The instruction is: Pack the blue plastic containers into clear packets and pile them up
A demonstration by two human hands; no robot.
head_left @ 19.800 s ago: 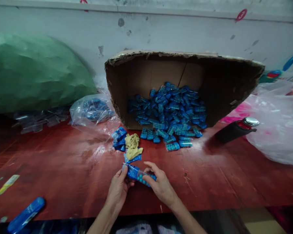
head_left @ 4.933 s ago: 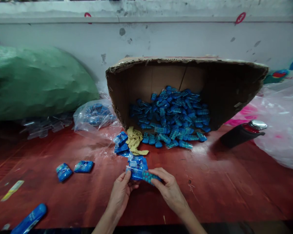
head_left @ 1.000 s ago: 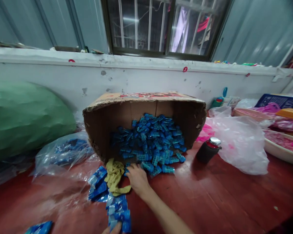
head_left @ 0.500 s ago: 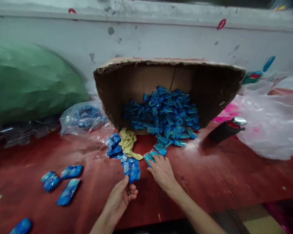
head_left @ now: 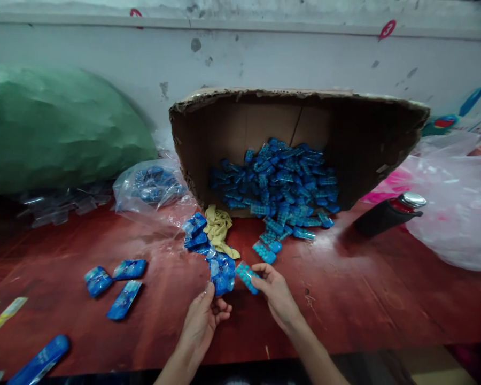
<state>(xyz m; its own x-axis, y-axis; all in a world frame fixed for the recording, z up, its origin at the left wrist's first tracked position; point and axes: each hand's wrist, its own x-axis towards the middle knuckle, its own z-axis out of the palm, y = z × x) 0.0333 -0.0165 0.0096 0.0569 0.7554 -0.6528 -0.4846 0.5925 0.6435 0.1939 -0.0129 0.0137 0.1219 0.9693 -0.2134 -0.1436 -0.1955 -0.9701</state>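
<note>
The thumb and fingers of the right hand were clamped on a small clear plastic pack with turquoise balls. Just beside this pack, the left hand pinched the near edge of flat shiny blue plastic wrappers. Beyond the left fingers lay a crumpled yellow cloth; farther from both hands, a brown cardboard box held a heap of similar packs.
</note>
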